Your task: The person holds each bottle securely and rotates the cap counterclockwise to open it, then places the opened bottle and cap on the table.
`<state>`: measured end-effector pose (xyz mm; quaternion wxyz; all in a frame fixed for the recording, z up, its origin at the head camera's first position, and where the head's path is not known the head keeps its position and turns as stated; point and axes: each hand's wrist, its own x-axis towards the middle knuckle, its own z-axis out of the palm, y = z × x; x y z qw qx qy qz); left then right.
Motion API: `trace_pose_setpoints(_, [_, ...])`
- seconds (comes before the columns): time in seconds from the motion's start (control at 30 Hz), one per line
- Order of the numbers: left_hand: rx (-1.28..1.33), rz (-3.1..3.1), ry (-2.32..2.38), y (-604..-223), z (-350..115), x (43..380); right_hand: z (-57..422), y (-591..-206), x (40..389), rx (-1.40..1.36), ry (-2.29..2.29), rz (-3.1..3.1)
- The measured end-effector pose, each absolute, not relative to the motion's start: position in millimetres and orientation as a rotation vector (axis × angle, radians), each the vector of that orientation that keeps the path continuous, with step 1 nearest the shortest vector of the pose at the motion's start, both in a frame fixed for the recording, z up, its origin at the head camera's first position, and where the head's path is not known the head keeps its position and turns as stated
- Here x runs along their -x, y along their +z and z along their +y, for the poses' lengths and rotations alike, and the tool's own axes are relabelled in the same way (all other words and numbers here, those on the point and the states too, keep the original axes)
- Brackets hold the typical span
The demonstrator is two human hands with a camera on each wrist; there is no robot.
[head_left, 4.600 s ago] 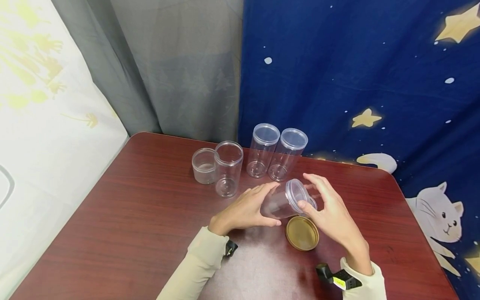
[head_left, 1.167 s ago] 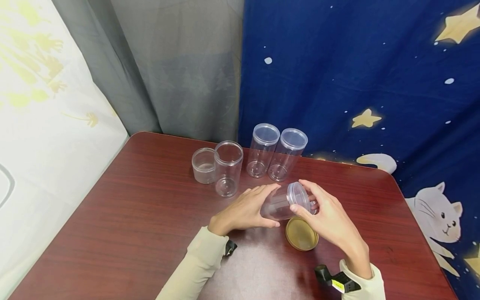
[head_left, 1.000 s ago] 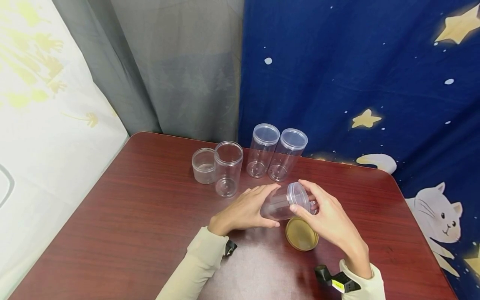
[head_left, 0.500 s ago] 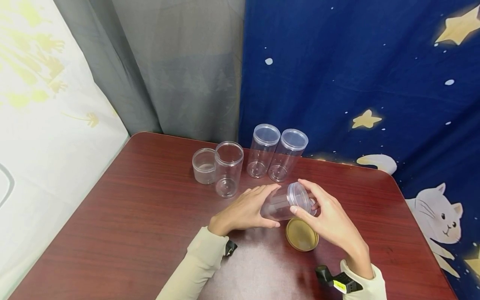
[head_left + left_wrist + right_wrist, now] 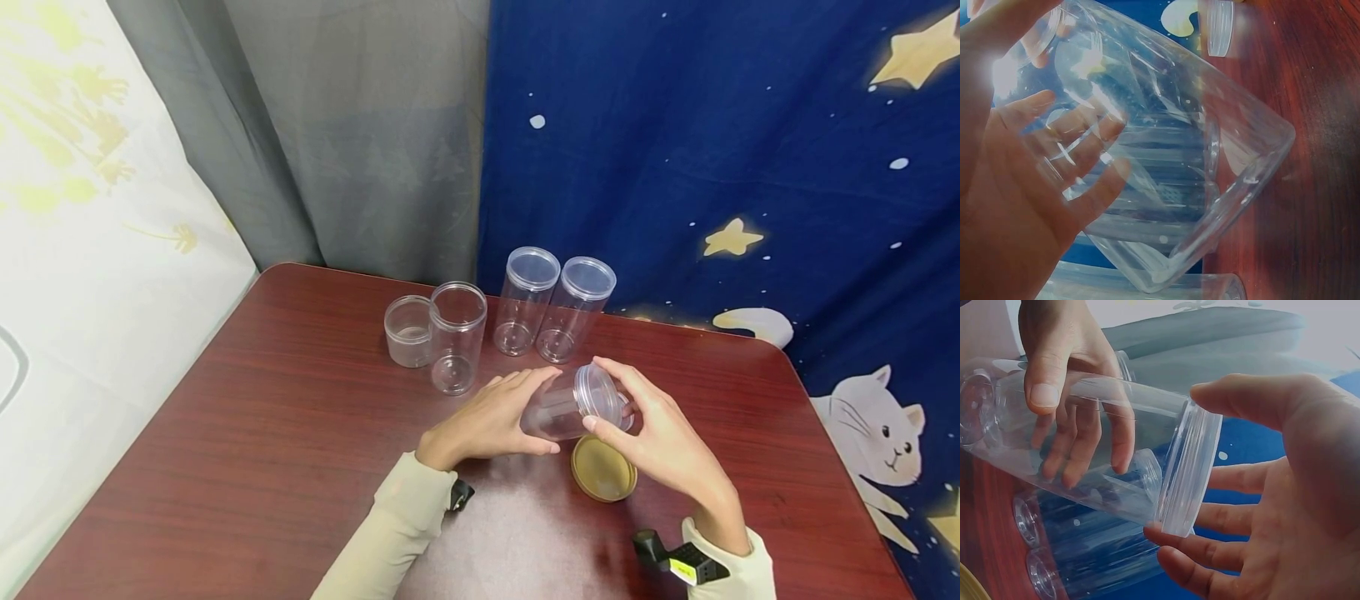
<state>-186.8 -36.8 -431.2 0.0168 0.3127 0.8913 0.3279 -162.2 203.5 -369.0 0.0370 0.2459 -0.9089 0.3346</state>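
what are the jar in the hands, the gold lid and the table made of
Jar: looks like clear, glossy plastic; fingers show through its wall, and its cap is clear too. Gold lid: probably metal or metal-look plastic, with a dull brushed sheen; hard to tell which. Table: reddish-brown wood grain, smooth and shiny, perhaps laminate.

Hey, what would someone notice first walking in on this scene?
Both hands meet on a clear plastic jar tilted above the dark red wooden table: left hand round its body, right hand on its clear lid. A gold round lid lies just below; four more clear jars stand behind.
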Motion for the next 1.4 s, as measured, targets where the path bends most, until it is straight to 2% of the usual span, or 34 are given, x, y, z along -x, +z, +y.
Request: trace_pose_setpoints(1.4, [-0.985, 2.717, 1.04, -427.9, -39.2, 186.1, 213.1, -368.2, 165.1, -1.042, 1.121, -2.698])
